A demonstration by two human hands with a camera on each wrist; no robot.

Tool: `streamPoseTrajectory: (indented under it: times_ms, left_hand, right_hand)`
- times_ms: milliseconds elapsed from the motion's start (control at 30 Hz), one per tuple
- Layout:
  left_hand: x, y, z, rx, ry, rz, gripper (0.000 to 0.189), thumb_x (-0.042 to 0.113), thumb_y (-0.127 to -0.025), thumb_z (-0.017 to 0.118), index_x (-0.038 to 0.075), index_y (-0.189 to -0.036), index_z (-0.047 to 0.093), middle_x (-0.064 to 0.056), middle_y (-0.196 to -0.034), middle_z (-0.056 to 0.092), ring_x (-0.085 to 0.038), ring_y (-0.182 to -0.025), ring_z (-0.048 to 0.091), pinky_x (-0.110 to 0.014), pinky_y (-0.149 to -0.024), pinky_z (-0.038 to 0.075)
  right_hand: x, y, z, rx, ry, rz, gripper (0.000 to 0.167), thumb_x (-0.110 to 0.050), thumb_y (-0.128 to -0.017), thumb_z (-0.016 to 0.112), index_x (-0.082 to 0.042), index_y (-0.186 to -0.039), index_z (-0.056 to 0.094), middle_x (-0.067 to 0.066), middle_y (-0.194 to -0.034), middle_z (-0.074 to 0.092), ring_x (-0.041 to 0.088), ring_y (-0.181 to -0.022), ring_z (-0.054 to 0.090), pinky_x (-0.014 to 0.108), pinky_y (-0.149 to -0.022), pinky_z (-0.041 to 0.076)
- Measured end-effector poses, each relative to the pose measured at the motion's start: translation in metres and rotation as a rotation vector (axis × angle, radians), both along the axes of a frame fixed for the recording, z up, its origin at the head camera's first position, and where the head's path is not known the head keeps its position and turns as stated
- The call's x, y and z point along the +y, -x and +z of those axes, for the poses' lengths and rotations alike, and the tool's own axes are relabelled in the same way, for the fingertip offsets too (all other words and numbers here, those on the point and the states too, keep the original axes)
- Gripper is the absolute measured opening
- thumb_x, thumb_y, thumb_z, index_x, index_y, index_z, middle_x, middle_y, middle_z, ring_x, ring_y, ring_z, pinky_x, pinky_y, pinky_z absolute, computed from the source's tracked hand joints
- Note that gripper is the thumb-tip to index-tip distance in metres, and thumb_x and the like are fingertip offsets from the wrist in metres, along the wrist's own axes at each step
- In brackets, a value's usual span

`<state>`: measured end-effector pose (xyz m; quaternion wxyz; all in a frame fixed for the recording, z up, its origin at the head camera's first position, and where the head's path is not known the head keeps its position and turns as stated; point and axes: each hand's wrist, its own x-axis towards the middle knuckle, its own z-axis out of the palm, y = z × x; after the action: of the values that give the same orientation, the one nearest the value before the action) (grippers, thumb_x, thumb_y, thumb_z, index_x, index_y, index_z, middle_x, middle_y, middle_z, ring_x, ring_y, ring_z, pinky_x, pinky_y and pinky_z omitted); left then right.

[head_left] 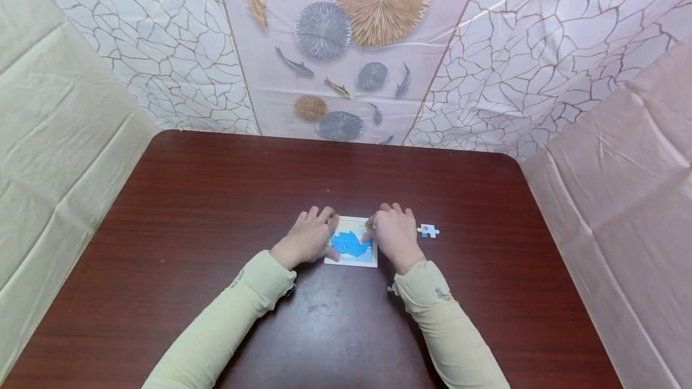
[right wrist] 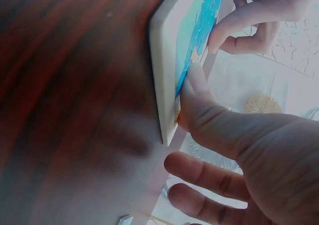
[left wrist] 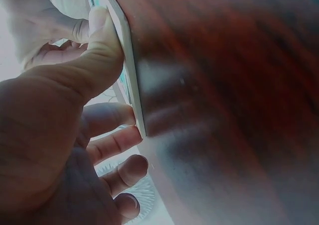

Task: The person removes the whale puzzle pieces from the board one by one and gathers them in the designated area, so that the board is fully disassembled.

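Observation:
A small jigsaw puzzle (head_left: 351, 246) with a blue animal picture lies in a pale frame (head_left: 357, 265) on the table. My left hand (head_left: 310, 238) grips the frame at its left side, with the thumb (left wrist: 104, 41) over the near part and fingertips at the far corner. From the right, my right hand (head_left: 396, 234) reaches over the upper right part of the puzzle, its thumb (right wrist: 197, 90) pressing on the picture. Its outer fingers (right wrist: 199, 177) extend beyond the frame, and the index finger is partly hidden in the right wrist view. A loose puzzle piece (head_left: 429, 231) lies right of that hand.
The dark red-brown table (head_left: 216, 185) has rounded far corners. Behind it hangs a patterned cloth (head_left: 324, 77) with fish and round shapes. Plain pale cloths (head_left: 622, 215) stand along the left and right sides.

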<state>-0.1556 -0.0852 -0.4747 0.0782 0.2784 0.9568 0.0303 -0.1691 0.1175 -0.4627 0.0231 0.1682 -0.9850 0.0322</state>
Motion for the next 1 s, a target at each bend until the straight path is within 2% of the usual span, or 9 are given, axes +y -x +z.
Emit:
streamPoseTrajectory:
  times_ms: [200, 433, 733, 1000]
  left_hand:
    - [0.001, 0.001, -0.002, -0.007, -0.008, -0.005, 0.088, 0.063, -0.079, 0.066, 0.008, -0.145, 0.045, -0.008, -0.139, 0.042, -0.031, -0.110, 0.041, -0.039, -0.085, 0.038]
    - [0.001, 0.001, -0.003, -0.002, -0.001, -0.001, 0.089, 0.064, -0.079, 0.065, 0.008, -0.145, 0.045, -0.007, -0.139, 0.041, -0.031, -0.109, 0.041, -0.039, -0.086, 0.038]
    - [0.000, 0.000, -0.003, -0.013, -0.006, 0.000, 0.089, 0.063, -0.080, 0.065, 0.007, -0.146, 0.044, -0.008, -0.140, 0.040, -0.031, -0.110, 0.040, -0.039, -0.086, 0.038]
    - [-0.002, 0.001, -0.003, -0.007, -0.014, -0.001, 0.089, 0.063, -0.079, 0.066, 0.007, -0.146, 0.045, -0.008, -0.140, 0.041, -0.031, -0.110, 0.040, -0.039, -0.086, 0.038]
  right_hand:
    - [-0.001, 0.001, 0.001, -0.013, -0.017, -0.034, 0.035, -0.042, -0.061, 0.089, -0.024, -0.091, 0.082, -0.001, -0.090, 0.068, 0.026, -0.087, 0.055, 0.046, -0.076, 0.045]
    - [-0.001, 0.005, 0.004, -0.073, 0.006, 0.007, 0.031, -0.040, -0.064, 0.089, -0.022, -0.088, 0.081, -0.001, -0.092, 0.068, 0.025, -0.086, 0.055, 0.047, -0.079, 0.047]
    - [-0.002, 0.007, 0.003, -0.101, 0.059, -0.010, 0.022, -0.026, -0.069, 0.088, -0.016, -0.087, 0.079, 0.000, -0.088, 0.065, 0.025, -0.086, 0.058, 0.046, -0.079, 0.048]
    - [-0.002, 0.011, 0.002, -0.143, 0.079, -0.027, 0.017, -0.023, -0.071, 0.087, -0.019, -0.082, 0.074, -0.001, -0.082, 0.060, 0.023, -0.082, 0.057, 0.042, -0.075, 0.046]
